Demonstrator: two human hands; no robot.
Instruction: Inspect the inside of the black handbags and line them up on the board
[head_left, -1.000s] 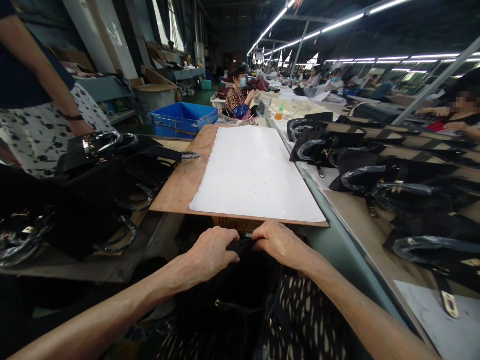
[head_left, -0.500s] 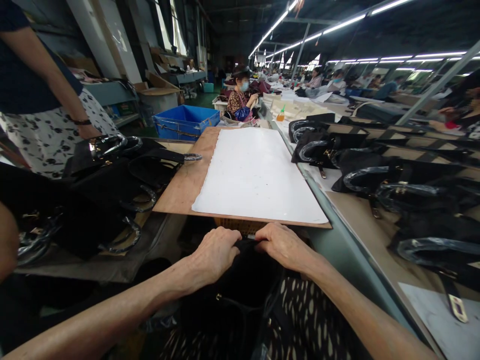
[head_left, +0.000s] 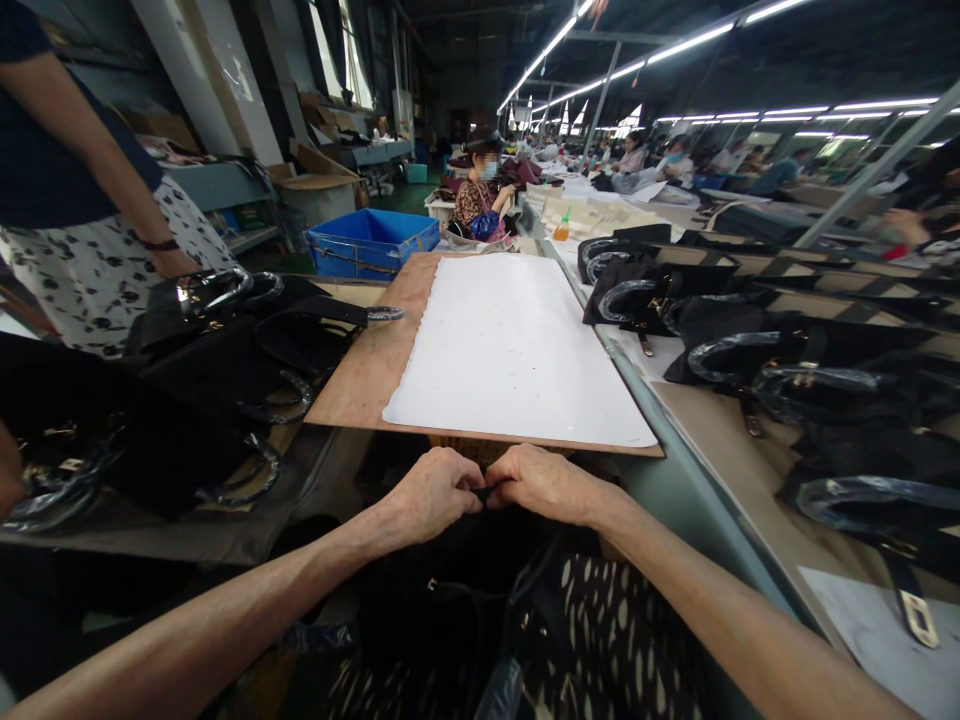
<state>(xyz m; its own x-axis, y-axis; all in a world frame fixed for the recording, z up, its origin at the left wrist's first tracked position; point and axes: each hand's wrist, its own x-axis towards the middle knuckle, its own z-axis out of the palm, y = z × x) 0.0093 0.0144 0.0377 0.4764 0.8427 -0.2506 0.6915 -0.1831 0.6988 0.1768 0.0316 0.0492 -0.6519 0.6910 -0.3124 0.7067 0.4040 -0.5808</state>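
A black handbag (head_left: pixel 442 625) rests on my lap, its mouth facing up and its inside dark. My left hand (head_left: pixel 436 490) is closed on the far edge of the bag, fingertips pinched. Right beside it, my right hand (head_left: pixel 541 485) pinches the same edge, the two hands almost touching. A small gold-coloured metal fitting (head_left: pixel 432 584) shows on the near rim. Just beyond my hands lies a brown board (head_left: pixel 360 385) with a white sheet (head_left: pixel 517 350) on top.
Black handbags (head_left: pixel 202 400) with plastic-wrapped handles are piled at left, where another person's arm (head_left: pixel 97 160) hangs. More black bags (head_left: pixel 840 400) line the table at right. A blue crate (head_left: pixel 367 245) stands beyond the board, near a seated co-worker (head_left: pixel 480 190).
My two hands have come closer together along the bag's far edge. The bag's mouth looks narrower between them. At far left, the other arm at the frame edge has shifted slightly.
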